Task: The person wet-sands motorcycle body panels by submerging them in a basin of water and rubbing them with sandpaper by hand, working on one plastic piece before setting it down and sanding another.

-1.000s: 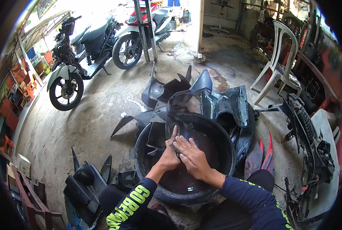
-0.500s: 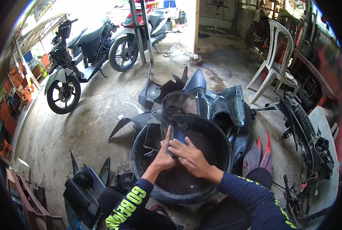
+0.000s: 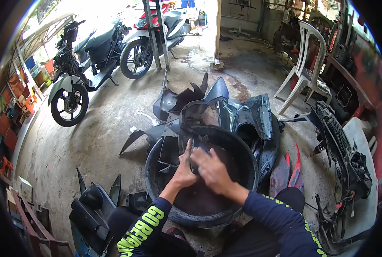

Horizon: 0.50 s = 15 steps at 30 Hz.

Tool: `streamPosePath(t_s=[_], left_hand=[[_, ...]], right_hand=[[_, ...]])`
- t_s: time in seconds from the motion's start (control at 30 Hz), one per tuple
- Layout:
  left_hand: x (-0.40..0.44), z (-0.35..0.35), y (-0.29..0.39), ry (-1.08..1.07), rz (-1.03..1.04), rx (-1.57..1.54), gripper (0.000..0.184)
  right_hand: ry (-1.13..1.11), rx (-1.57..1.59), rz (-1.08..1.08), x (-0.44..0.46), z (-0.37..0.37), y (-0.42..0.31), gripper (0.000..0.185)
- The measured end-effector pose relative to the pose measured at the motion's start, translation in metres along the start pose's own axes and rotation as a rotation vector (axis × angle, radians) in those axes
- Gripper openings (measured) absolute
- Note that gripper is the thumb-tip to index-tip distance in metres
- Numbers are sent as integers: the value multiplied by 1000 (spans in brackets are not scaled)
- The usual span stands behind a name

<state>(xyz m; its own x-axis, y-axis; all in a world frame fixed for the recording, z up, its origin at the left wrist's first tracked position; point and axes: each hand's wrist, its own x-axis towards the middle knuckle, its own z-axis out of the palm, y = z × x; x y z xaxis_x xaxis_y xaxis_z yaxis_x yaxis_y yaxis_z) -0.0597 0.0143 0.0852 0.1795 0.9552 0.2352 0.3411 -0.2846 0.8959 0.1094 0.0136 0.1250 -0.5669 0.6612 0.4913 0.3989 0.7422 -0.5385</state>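
Note:
My left hand grips a dark plastic motorcycle body panel over the tub, its index finger stretched along the edge. My right hand is over the panel's near part, its fingers smeared by motion. Whether anything lies under those fingers is hidden. Beneath both hands stands a round black tub with murky brownish liquid inside. A curved grey fairing piece leans at the tub's far rim, and I cannot tell whether it joins the held panel.
More dark fairings lie behind the tub, and others at lower left. Red-and-black panels rest to the right. A motorcycle frame part and a plastic chair stand further right. Two motorbikes are parked behind.
My right hand has shifted slightly up the panel and is now blurred, covering more of its blue surface. My left hand keeps its hold. The whole view has shifted slightly.

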Motion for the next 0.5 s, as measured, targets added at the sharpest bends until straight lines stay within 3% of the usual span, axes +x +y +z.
streamPosePath(t_s=[0.1, 0.17, 0.2, 0.23, 0.3, 0.37, 0.43, 0.5], left_hand=[[5, 9, -24, 18, 8, 62, 118], [4, 12, -54, 94, 108, 158, 116], [0, 8, -23, 55, -17, -88, 119], [0, 4, -10, 57, -17, -89, 119], [1, 3, 1, 16, -101, 60, 123], [0, 4, -4, 35, -20, 81, 122], [1, 7, -17, 21, -43, -31, 123], [2, 7, 0, 33, -80, 5, 124]], right_hand=[[8, 28, 126, 4, 3, 5, 47], [-15, 151, -25, -15, 5, -27, 46], [-28, 72, -89, -14, -1, -17, 45], [17, -54, -80, -10, 2, 4, 46], [50, 24, 138, 4, -1, 19, 46], [95, -35, -29, -10, 9, -2, 45], [56, 97, -43, -14, 1, -11, 45], [102, 51, 147, 5, 1, 15, 45]])
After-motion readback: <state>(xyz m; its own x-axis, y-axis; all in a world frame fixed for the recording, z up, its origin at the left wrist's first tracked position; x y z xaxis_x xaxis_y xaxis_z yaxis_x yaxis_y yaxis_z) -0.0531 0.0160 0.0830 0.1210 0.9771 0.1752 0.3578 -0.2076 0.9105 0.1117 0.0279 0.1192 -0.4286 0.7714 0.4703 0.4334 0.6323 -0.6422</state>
